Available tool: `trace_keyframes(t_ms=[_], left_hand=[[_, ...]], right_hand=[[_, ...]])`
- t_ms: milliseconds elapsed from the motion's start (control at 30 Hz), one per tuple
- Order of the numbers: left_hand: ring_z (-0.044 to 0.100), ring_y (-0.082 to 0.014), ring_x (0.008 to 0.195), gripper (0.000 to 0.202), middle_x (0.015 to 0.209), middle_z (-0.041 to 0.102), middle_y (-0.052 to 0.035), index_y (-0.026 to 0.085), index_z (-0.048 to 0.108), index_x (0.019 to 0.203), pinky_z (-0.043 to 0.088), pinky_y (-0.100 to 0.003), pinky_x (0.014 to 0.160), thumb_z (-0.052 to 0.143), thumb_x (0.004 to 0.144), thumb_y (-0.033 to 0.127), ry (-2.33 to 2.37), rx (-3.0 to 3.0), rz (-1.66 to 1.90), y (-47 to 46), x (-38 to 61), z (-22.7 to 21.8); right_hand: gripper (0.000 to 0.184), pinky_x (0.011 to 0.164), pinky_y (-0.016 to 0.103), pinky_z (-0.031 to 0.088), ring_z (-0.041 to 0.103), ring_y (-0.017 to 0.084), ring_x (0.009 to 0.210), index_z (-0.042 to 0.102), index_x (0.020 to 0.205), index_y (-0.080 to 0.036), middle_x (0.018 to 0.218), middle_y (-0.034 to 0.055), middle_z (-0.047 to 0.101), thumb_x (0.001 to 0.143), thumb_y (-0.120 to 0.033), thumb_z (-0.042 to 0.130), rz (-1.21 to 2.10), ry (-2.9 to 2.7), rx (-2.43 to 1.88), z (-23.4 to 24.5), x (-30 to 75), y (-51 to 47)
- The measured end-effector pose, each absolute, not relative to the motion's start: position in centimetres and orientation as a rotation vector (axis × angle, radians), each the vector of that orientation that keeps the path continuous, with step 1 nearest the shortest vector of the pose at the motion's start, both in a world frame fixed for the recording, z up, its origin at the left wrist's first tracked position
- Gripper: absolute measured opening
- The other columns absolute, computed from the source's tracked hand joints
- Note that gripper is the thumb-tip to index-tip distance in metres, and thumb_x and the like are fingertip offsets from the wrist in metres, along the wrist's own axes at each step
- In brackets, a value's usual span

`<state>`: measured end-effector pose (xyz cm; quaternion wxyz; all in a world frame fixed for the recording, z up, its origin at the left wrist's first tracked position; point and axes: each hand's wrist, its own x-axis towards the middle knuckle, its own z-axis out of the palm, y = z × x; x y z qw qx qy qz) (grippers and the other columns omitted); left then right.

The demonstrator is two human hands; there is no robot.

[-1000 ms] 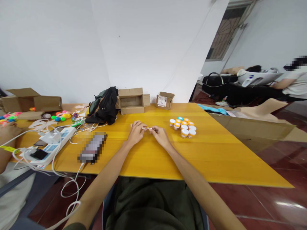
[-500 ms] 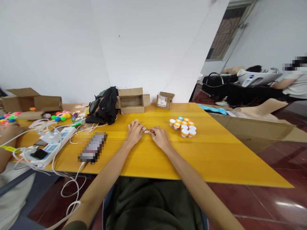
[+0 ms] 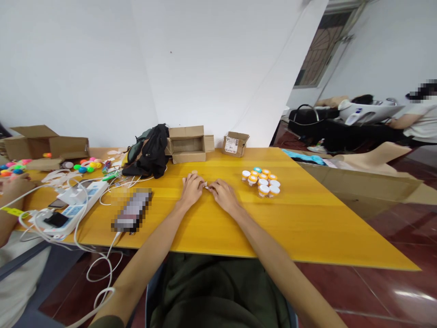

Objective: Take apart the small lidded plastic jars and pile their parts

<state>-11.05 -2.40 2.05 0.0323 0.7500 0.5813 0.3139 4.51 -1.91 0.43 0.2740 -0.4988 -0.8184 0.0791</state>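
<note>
Item (image 3: pixel 206 185) btwn L hand (image 3: pixel 191 190), R hand (image 3: pixel 221 194)

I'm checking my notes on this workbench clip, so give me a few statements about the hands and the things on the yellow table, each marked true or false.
1. The left hand and right hand meet over the yellow wooden table, pinching a small pale object between their fingertips. True.
2. The cluster of small pots with orange and white lids stands left of both hands. False: it stands to the right of the right hand.
3. An open brown cardboard box sits at the table's far edge, beyond the hands. True.
4. The white power strip lies beside the right hand. False: it lies far to the left of both hands.
</note>
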Motion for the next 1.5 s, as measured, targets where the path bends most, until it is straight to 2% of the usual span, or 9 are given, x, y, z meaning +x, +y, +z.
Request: trace_keyframes(t_ms=[267, 433, 633, 800, 1067, 1267, 1400, 1500], left_hand=[[0.053, -0.0288, 0.099, 0.018, 0.101, 0.069, -0.0082, 0.024, 0.066, 0.078, 0.036, -0.043, 0.084, 0.054, 0.086, 0.013, 1.847, 2.300, 1.104, -2.2, -11.4, 1.8], [0.054, -0.0301, 0.099, 0.018, 0.094, 0.069, -0.0086, 0.024, 0.067, 0.075, 0.036, -0.044, 0.084, 0.057, 0.082, 0.011, 1.863, 2.253, 1.054, -2.2, -11.6, 1.8], [0.056, -0.0286, 0.106, 0.013, 0.105, 0.066, -0.0084, 0.024, 0.067, 0.086, 0.041, -0.042, 0.091, 0.059, 0.082, 0.015, 2.055, 2.129, 0.900, -2.6, -11.2, 2.4], [0.058, -0.0264, 0.104, 0.017, 0.104, 0.064, -0.0087, 0.022, 0.066, 0.093, 0.045, -0.037, 0.094, 0.058, 0.080, 0.013, 2.006, 2.107, 0.877, -2.2, -11.4, 2.3], [0.061, -0.0250, 0.100, 0.033, 0.102, 0.062, -0.0067, 0.023, 0.061, 0.097, 0.048, -0.036, 0.092, 0.062, 0.068, 0.007, 1.904, 2.002, 1.034, -1.9, -12.2, 1.3], [0.063, -0.0201, 0.087, 0.025, 0.088, 0.064, -0.0025, 0.022, 0.060, 0.081, 0.050, -0.032, 0.084, 0.060, 0.065, 0.003, 1.750, 1.880, 1.215, -1.6, -12.7, 1.4], [0.062, -0.0163, 0.073, 0.013, 0.073, 0.064, 0.0013, 0.020, 0.060, 0.073, 0.051, -0.029, 0.075, 0.063, 0.067, 0.009, 1.568, 1.740, 1.326, -1.4, -12.4, 1.7], [0.063, -0.0152, 0.071, 0.005, 0.073, 0.067, 0.0007, 0.018, 0.062, 0.073, 0.052, -0.028, 0.072, 0.067, 0.070, 0.018, 1.365, 1.638, 1.340, -1.4, -11.9, 1.7]], right_hand=[[0.023, 0.070, 0.031, 0.045, 0.065, 0.023, 0.090, 0.071, 0.095, -0.025, 0.102, 0.0092, 0.067, 0.093, -0.019, 0.049, 0.196, -2.187, -1.525, 1.5, 3.9, -0.9], [0.023, 0.076, 0.033, 0.046, 0.065, 0.025, 0.098, 0.069, 0.102, -0.024, 0.109, 0.0114, 0.066, 0.093, -0.018, 0.048, 0.197, -2.212, -1.574, 2.4, 3.0, -0.7], [0.023, 0.081, 0.032, 0.048, 0.063, 0.024, 0.105, 0.065, 0.111, -0.024, 0.114, 0.0103, 0.066, 0.094, -0.020, 0.049, 0.158, -2.292, -1.488, 2.5, 2.9, -1.1], [0.029, 0.090, 0.032, 0.047, 0.060, 0.022, 0.109, 0.065, 0.117, -0.025, 0.115, 0.0089, 0.066, 0.095, -0.018, 0.047, 0.102, -2.381, -1.345, 2.1, 2.9, -1.0], [0.030, 0.092, 0.034, 0.047, 0.061, 0.023, 0.104, 0.065, 0.117, -0.025, 0.110, 0.0091, 0.066, 0.091, -0.017, 0.052, 0.117, -2.301, -1.258, 1.0, 3.4, -0.8], [0.023, 0.086, 0.035, 0.051, 0.064, 0.023, 0.098, 0.067, 0.106, -0.023, 0.103, 0.0080, 0.068, 0.087, -0.016, 0.057, 0.273, -2.150, -1.136, 0.1, 3.6, -0.9], [0.023, 0.079, 0.033, 0.053, 0.065, 0.018, 0.080, 0.067, 0.103, -0.024, 0.097, 0.0043, 0.070, 0.081, -0.017, 0.063, 0.505, -2.027, -0.973, -0.3, 3.4, -0.8], [0.021, 0.074, 0.032, 0.053, 0.065, 0.017, 0.074, 0.067, 0.097, -0.023, 0.091, 0.0026, 0.071, 0.076, -0.021, 0.068, 0.680, -1.936, -0.913, -0.2, 3.2, -0.7]])
